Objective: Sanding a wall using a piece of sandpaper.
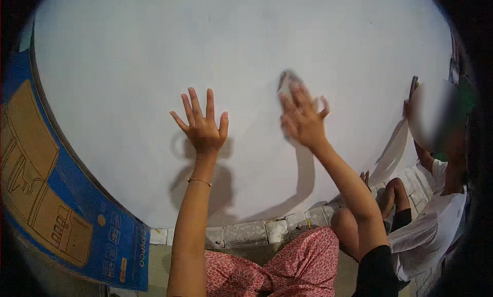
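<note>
My left hand (204,128) is open, fingers spread, up against the white wall (246,35), with nothing in it. To its right, my right hand (304,117) presses a small grey, pale-faced flat piece (287,80) to the wall. This piece sticks out beyond the fingertips, and the rest lies hidden under the palm and fingers. Motion blurs the hand and the piece, so I cannot tell its exact kind. My thumb stands off to the side.
At the left stands a large blue and brown cardboard box (102,235). Grey bricks (246,234) run along the wall's foot. Close by on the right, another person in a white shirt (431,235) sits with a raised arm at the wall. My knees in pink patterned trousers (303,261) are below.
</note>
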Demonstrator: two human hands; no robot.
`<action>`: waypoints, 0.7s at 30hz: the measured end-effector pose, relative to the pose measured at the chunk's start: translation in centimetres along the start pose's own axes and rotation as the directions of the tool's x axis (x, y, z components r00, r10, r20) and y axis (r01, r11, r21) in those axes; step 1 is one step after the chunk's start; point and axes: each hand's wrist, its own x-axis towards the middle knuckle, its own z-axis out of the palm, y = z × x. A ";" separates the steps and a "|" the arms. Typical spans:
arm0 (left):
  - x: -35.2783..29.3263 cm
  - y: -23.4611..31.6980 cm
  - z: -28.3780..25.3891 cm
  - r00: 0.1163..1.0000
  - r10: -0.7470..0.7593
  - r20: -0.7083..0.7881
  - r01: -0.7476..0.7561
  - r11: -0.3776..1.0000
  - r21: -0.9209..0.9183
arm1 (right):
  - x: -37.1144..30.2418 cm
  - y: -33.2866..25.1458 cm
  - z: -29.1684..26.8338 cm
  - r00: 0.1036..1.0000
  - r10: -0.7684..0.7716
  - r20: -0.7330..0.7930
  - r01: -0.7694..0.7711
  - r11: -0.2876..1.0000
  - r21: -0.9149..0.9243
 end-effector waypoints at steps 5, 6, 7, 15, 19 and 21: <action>-0.5 -0.6 0.3 1.000 0.012 0.020 -0.012 1.000 0.008 | -0.2 -2.8 0.3 0.999 -0.035 0.029 0.029 0.983 0.184; -0.6 -0.5 0.2 1.000 0.008 0.028 -0.009 1.000 0.011 | -0.9 -3.5 0.1 0.960 -0.259 0.102 0.242 0.958 0.153; -0.6 -0.5 0.1 0.999 0.004 0.036 -0.004 1.000 0.010 | -0.8 -3.7 0.2 0.947 -0.308 0.090 0.289 0.940 0.182; 5.8 -3.8 -1.6 0.999 0.013 -0.042 -0.010 0.999 0.053 | 5.6 -6.0 0.2 0.996 0.051 -0.070 -0.032 0.970 0.240; 8.1 -4.9 -1.8 0.994 -0.046 -0.099 0.058 0.992 0.113 | 6.4 -7.1 1.1 0.956 -0.276 -0.100 0.292 0.929 0.229; 8.1 -5.1 -1.9 0.990 -0.046 -0.131 0.060 0.992 0.109 | 9.1 -5.5 0.4 0.990 -0.043 -0.136 0.067 0.982 0.175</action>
